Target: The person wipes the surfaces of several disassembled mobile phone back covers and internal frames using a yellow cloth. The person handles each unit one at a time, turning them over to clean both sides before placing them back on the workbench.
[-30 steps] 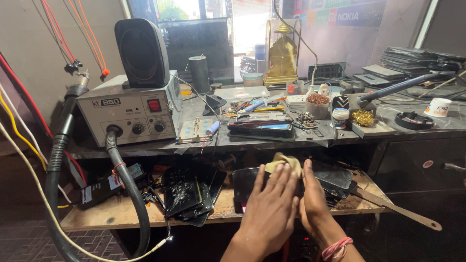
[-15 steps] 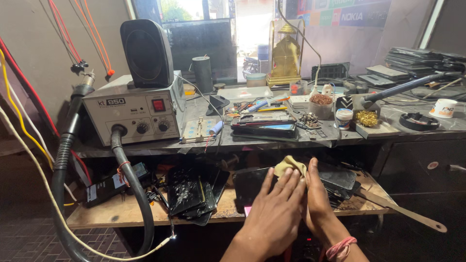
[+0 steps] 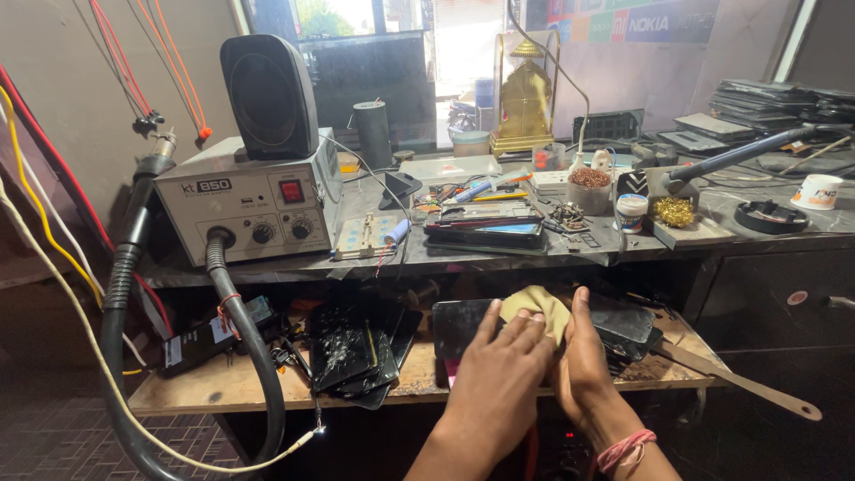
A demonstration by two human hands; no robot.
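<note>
Both of my hands reach onto the lower wooden shelf [image 3: 223,385] under the workbench. My left hand [image 3: 499,374] lies flat, fingers together, on a dark phone screen panel [image 3: 459,322] and on the edge of a yellow cloth [image 3: 537,305]. My right hand [image 3: 583,361], with a pink band at the wrist, is edge-on beside it, thumb up against the cloth and the stack of dark panels [image 3: 623,319]. Whether either hand grips the cloth is hidden.
A grey hot-air station [image 3: 249,200] with a thick black hose [image 3: 254,356] sits at the left, a black speaker [image 3: 267,93] on top. Cracked phone screens [image 3: 352,347] lie on the shelf. Phones, tools and small jars crowd the benchtop [image 3: 499,254]. A long-handled tool [image 3: 739,383] sticks out at the right.
My hands have slid slightly to the right over the cloth and panel, and the view has shifted a little. Nothing was picked up or let go.
</note>
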